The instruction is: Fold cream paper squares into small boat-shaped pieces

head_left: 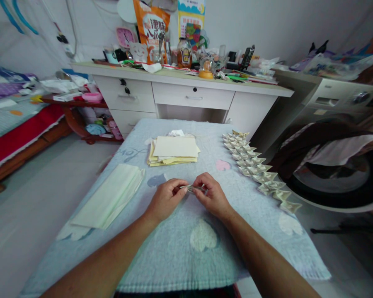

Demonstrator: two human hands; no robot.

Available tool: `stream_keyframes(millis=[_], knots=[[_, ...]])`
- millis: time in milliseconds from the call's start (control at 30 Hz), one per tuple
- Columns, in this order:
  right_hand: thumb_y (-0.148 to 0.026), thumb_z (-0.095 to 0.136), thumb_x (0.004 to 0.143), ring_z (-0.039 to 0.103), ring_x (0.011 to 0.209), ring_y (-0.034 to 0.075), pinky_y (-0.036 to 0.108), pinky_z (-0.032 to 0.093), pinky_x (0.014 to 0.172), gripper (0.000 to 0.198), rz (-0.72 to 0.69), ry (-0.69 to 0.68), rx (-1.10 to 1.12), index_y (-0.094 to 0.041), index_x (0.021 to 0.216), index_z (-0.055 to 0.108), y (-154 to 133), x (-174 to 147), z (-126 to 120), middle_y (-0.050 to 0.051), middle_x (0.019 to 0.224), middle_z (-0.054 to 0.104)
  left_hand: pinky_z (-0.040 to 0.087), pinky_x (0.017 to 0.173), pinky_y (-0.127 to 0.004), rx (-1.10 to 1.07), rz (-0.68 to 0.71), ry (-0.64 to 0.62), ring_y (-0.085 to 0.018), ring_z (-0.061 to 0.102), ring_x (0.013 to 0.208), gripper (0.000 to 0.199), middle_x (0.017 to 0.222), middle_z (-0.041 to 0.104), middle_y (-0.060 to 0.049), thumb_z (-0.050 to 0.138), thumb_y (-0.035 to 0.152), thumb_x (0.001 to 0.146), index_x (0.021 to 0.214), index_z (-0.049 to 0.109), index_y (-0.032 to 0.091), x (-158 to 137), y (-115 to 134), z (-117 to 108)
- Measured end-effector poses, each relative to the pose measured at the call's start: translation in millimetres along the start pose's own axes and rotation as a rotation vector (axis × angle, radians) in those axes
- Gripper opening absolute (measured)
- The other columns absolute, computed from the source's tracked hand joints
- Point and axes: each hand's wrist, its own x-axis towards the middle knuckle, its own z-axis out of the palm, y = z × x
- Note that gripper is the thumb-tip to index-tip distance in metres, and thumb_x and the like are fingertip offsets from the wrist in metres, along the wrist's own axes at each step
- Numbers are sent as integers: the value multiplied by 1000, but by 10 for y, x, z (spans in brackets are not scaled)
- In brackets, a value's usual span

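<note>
- Centrally, the paper [191, 188] sits between the two hands, just right of the left hand [166, 198] and just left of the right hand [214, 195]; both touch it, so neither is nearer
- Its long axis seems to run side to side, from one pinch to the other; fingers cover much of it, and its folds are too small to make out
- On the left, thumb and fingers close on the paper's left end, the other fingers curled in
- On the right, thumb and fingertips pinch the other end, knuckles raised, a bit of paper showing past the thumb
- The forearms [112, 254] come in from the near side and converge; whether the paper touches the cloth [158, 263], I cannot tell
- Around them: the stack [175, 146] beyond, the sheets [107, 196] to the left, the folded pieces [248, 156] in a slanting row to the right
</note>
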Motion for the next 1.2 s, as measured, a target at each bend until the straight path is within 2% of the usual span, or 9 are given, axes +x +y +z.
stream_keyframes(millis=[667, 833, 967, 1067, 1200], knots=[[-5, 60, 78, 54, 76, 12, 23, 42, 68, 14, 25, -84, -127, -18, 79, 63, 51, 15, 21, 1, 84, 54, 45, 65, -23, 180, 31, -70, -14, 60, 71, 17, 82, 68, -1, 53, 25, 85, 93, 68, 20, -16, 24, -6], [-7, 59, 80, 51, 85, 16, 27, 42, 76, 13, -56, -76, -287, -18, 80, 65, 19, 46, -25, 4, 88, 54, 47, 64, -24, 168, 22, -74, -13, 59, 67, 22, 89, 67, -2, 55, 26, 83, 102, 65, 19, -25, 52, -1], [-14, 56, 85, 50, 85, 18, 30, 40, 75, 12, -75, -44, -452, -19, 80, 66, -136, 73, -323, 5, 86, 55, 48, 62, -24, 131, 35, -60, -11, 58, 65, 26, 100, 64, -4, 57, 29, 83, 107, 62, 20, -29, 60, -12], [-15, 51, 89, 51, 77, 17, 29, 38, 71, 17, -42, -59, -492, -19, 79, 65, -302, 56, -722, 4, 78, 56, 48, 62, -24, 131, 50, -68, -10, 58, 65, 25, 103, 62, -5, 56, 30, 84, 106, 62, 20, -28, 46, -24], [-19, 51, 88, 52, 76, 18, 29, 38, 70, 16, 40, 59, -619, -19, 77, 63, -328, -22, -1299, 4, 77, 59, 47, 60, -23, 150, 53, -81, -10, 56, 63, 23, 100, 61, -4, 54, 27, 84, 104, 63, 20, -22, 16, -28]])
